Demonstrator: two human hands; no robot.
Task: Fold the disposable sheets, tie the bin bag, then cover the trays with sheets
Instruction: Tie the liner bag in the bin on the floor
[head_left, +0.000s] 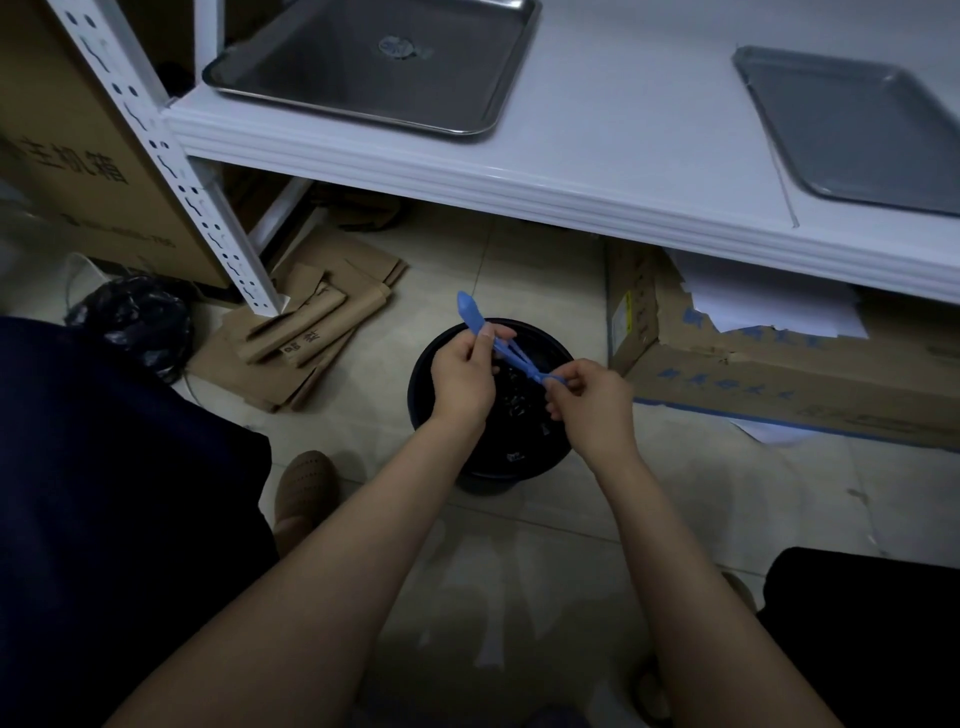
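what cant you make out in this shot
Head view only.
- inside of the bin: too dark, and the left hand and right hand cover part of it
- the blue strip they pinch: its right end is hidden by fingers
- right tray: cut off by the right edge
- left tray: far side cut off by the top edge

Our left hand, right hand were bare, forearms unsleeved. We wore dark navy garment at left, brown perforated clog on left foot.
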